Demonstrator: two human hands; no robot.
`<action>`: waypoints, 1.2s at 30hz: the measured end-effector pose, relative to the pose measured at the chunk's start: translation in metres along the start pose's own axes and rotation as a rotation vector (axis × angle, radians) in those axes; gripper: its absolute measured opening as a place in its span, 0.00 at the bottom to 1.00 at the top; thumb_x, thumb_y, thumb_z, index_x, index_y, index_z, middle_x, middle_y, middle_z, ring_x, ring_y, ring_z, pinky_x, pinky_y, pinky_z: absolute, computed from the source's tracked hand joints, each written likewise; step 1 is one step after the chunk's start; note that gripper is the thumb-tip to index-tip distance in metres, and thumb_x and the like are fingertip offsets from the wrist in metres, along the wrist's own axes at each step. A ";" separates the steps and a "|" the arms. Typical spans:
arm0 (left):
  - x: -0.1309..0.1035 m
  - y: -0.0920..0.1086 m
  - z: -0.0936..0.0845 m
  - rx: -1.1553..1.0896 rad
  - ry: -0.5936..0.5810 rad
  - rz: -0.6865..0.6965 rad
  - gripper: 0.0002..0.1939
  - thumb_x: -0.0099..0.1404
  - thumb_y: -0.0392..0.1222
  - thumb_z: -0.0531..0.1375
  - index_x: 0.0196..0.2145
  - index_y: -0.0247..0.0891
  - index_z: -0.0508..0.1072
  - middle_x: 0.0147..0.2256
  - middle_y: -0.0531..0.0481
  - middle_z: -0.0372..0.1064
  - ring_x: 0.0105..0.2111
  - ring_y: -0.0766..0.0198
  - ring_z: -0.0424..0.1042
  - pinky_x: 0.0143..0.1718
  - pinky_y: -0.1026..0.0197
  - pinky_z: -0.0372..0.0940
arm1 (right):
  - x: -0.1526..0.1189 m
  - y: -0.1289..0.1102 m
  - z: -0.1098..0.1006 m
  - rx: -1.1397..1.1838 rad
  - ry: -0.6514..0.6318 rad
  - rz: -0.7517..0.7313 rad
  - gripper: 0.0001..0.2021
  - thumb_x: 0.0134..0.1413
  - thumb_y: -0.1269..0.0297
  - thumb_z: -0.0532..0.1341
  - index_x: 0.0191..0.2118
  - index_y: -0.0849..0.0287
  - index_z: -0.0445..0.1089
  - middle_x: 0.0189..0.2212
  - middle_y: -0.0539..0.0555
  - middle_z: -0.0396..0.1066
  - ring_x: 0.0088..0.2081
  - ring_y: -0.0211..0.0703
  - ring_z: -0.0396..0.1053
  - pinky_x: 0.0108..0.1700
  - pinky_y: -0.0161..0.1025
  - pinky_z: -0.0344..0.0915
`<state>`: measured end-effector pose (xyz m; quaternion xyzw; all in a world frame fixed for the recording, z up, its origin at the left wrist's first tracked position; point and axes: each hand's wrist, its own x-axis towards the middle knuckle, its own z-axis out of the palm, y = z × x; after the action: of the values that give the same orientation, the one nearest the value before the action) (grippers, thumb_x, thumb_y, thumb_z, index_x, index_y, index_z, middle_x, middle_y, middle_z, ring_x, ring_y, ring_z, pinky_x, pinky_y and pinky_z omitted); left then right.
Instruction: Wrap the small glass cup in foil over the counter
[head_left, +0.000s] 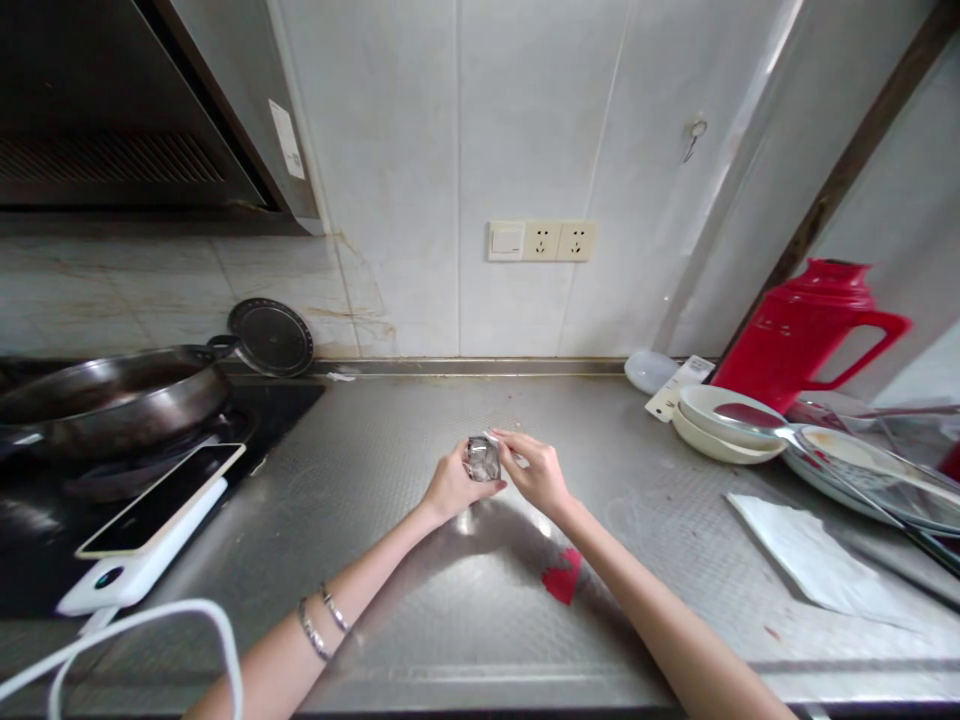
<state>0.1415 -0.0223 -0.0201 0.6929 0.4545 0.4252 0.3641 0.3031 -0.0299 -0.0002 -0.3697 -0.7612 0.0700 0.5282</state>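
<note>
Near the middle of the view, my left hand [451, 484] is wrapped round a small clear glass-like container [484, 459], tilted so that its round opening shows. My right hand [536, 470] is at the container's right rim, its fingers pinched together on a small whitish piece that is too small to name. Both hands are above the metal counter [420, 620]. A torn red scrap [562, 577] lies on the counter below my right hand, beside the right forearm. Two bracelets are on my left wrist.
At left, a pan [120, 400] sits on the black stove, with a phone [165, 500] on a white device [142, 560] and a white cable. At right are stacked bowls [724, 425], a red thermos [810, 335], plates [870, 465] and a white cloth or paper [814, 560].
</note>
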 end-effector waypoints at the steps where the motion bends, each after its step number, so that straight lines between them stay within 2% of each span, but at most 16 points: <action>1: 0.000 0.000 0.000 -0.004 0.010 -0.005 0.32 0.43 0.46 0.70 0.46 0.36 0.68 0.36 0.47 0.74 0.35 0.59 0.73 0.36 0.61 0.67 | 0.000 -0.001 -0.001 -0.002 -0.012 -0.026 0.12 0.59 0.64 0.54 0.40 0.56 0.74 0.41 0.58 0.76 0.43 0.47 0.74 0.46 0.44 0.70; 3: 0.000 0.000 0.001 -0.016 0.024 -0.020 0.31 0.43 0.45 0.70 0.45 0.37 0.69 0.35 0.48 0.75 0.34 0.59 0.73 0.36 0.61 0.67 | 0.002 -0.002 -0.005 0.002 -0.024 -0.067 0.11 0.58 0.64 0.55 0.39 0.55 0.75 0.39 0.57 0.77 0.42 0.46 0.74 0.47 0.45 0.70; 5: 0.000 0.001 0.002 -0.024 0.025 -0.028 0.31 0.42 0.45 0.70 0.44 0.36 0.69 0.34 0.48 0.74 0.33 0.60 0.73 0.35 0.61 0.67 | 0.004 -0.003 -0.008 -0.004 0.034 -0.055 0.10 0.58 0.64 0.55 0.36 0.54 0.75 0.35 0.56 0.77 0.39 0.46 0.75 0.49 0.47 0.68; 9: -0.002 0.005 0.004 -0.006 -0.013 -0.013 0.30 0.42 0.47 0.70 0.42 0.35 0.68 0.33 0.48 0.74 0.32 0.61 0.73 0.34 0.62 0.66 | 0.007 0.001 -0.008 -0.056 0.208 0.145 0.13 0.59 0.60 0.54 0.30 0.55 0.74 0.29 0.55 0.77 0.36 0.48 0.75 0.47 0.46 0.69; 11: -0.005 0.007 0.005 -0.008 -0.036 -0.004 0.31 0.42 0.47 0.70 0.43 0.35 0.68 0.33 0.48 0.74 0.31 0.61 0.73 0.33 0.63 0.66 | 0.006 0.002 -0.005 -0.022 0.159 0.191 0.15 0.59 0.59 0.53 0.28 0.56 0.74 0.26 0.52 0.76 0.32 0.47 0.75 0.49 0.46 0.69; 15: -0.007 0.008 0.008 -0.030 -0.058 -0.039 0.33 0.43 0.46 0.70 0.46 0.35 0.67 0.32 0.49 0.74 0.27 0.64 0.72 0.28 0.65 0.65 | 0.002 -0.004 0.004 0.055 0.037 0.145 0.15 0.60 0.62 0.52 0.30 0.58 0.74 0.24 0.46 0.74 0.24 0.39 0.72 0.59 0.51 0.61; 18: -0.006 0.006 0.009 -0.011 -0.055 -0.099 0.30 0.46 0.47 0.67 0.46 0.37 0.67 0.28 0.53 0.72 0.19 0.67 0.68 0.18 0.67 0.61 | -0.003 -0.012 0.009 0.072 0.007 0.076 0.13 0.60 0.65 0.52 0.36 0.56 0.75 0.31 0.47 0.77 0.33 0.42 0.76 0.61 0.54 0.57; 20: -0.003 0.003 0.007 0.004 -0.047 -0.120 0.26 0.49 0.47 0.65 0.45 0.38 0.68 0.28 0.54 0.72 0.18 0.68 0.67 0.15 0.68 0.59 | -0.005 -0.015 0.011 0.086 -0.029 -0.010 0.13 0.60 0.68 0.52 0.42 0.54 0.73 0.36 0.49 0.77 0.42 0.44 0.75 0.62 0.56 0.54; 22: 0.000 0.002 0.004 -0.003 -0.021 -0.106 0.24 0.49 0.47 0.65 0.44 0.38 0.68 0.29 0.53 0.72 0.21 0.67 0.68 0.17 0.69 0.60 | -0.005 -0.014 0.010 0.077 -0.028 -0.091 0.14 0.60 0.69 0.52 0.46 0.53 0.71 0.40 0.51 0.76 0.46 0.45 0.73 0.63 0.57 0.52; 24: 0.003 0.002 0.001 -0.015 0.016 -0.069 0.26 0.48 0.46 0.67 0.44 0.37 0.68 0.31 0.51 0.73 0.25 0.66 0.70 0.22 0.68 0.63 | -0.003 -0.010 0.008 0.044 0.045 -0.118 0.14 0.59 0.69 0.53 0.48 0.53 0.71 0.43 0.54 0.75 0.47 0.45 0.72 0.63 0.57 0.51; 28: 0.002 0.004 0.002 0.023 0.025 -0.007 0.32 0.42 0.44 0.70 0.45 0.37 0.67 0.35 0.49 0.73 0.32 0.62 0.72 0.31 0.64 0.66 | 0.004 0.000 0.001 -0.023 0.193 -0.026 0.13 0.60 0.68 0.53 0.45 0.54 0.73 0.42 0.54 0.76 0.43 0.44 0.74 0.62 0.56 0.54; 30: 0.000 0.005 0.005 0.047 -0.009 0.020 0.36 0.40 0.43 0.71 0.47 0.37 0.66 0.36 0.49 0.73 0.34 0.61 0.73 0.34 0.63 0.66 | 0.007 0.001 -0.002 -0.021 0.142 0.028 0.12 0.59 0.67 0.53 0.42 0.55 0.74 0.40 0.53 0.77 0.41 0.44 0.75 0.61 0.55 0.56; 32: -0.003 0.006 0.007 0.066 -0.036 0.037 0.38 0.40 0.42 0.71 0.49 0.37 0.65 0.37 0.49 0.73 0.35 0.60 0.73 0.36 0.63 0.65 | 0.008 0.000 -0.002 0.012 0.018 0.070 0.12 0.59 0.67 0.53 0.40 0.56 0.75 0.38 0.52 0.77 0.40 0.45 0.75 0.59 0.53 0.60; 34: -0.004 0.006 0.008 0.083 -0.043 0.035 0.37 0.40 0.42 0.71 0.49 0.37 0.65 0.35 0.49 0.73 0.35 0.60 0.73 0.36 0.63 0.65 | 0.008 -0.003 -0.002 0.053 -0.090 0.095 0.12 0.59 0.66 0.54 0.41 0.55 0.75 0.37 0.51 0.78 0.41 0.46 0.75 0.57 0.51 0.63; 36: -0.004 0.007 0.007 0.102 -0.037 0.028 0.36 0.41 0.43 0.71 0.48 0.36 0.66 0.34 0.50 0.73 0.34 0.60 0.72 0.35 0.63 0.64 | 0.008 -0.005 -0.002 0.080 -0.134 0.105 0.12 0.59 0.64 0.55 0.42 0.55 0.75 0.38 0.50 0.77 0.42 0.47 0.75 0.56 0.51 0.64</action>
<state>0.1495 -0.0295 -0.0177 0.7246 0.4591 0.3938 0.3305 0.3010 -0.0290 0.0091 -0.3820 -0.7712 0.1525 0.4859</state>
